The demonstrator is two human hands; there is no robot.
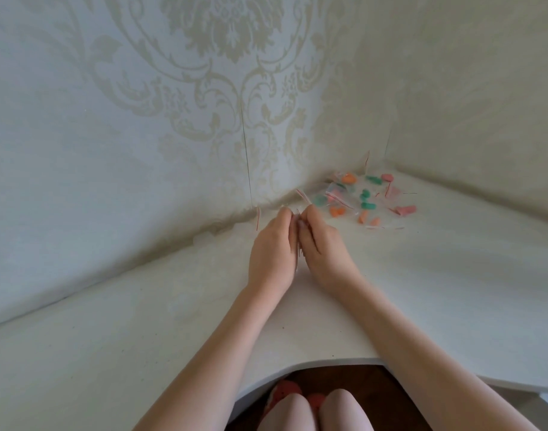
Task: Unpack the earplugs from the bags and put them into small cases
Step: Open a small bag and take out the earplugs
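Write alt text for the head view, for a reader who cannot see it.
Both hands, left and right, meet over a white table and pinch a small clear bag between them. To the right, by the wall corner, lies a pile of bagged earplugs in orange, green and pink.

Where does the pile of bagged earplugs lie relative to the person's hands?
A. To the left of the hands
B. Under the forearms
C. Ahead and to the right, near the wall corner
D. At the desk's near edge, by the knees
C: the pile sits beyond and right of the right hand and left hand, close to the wall corner.
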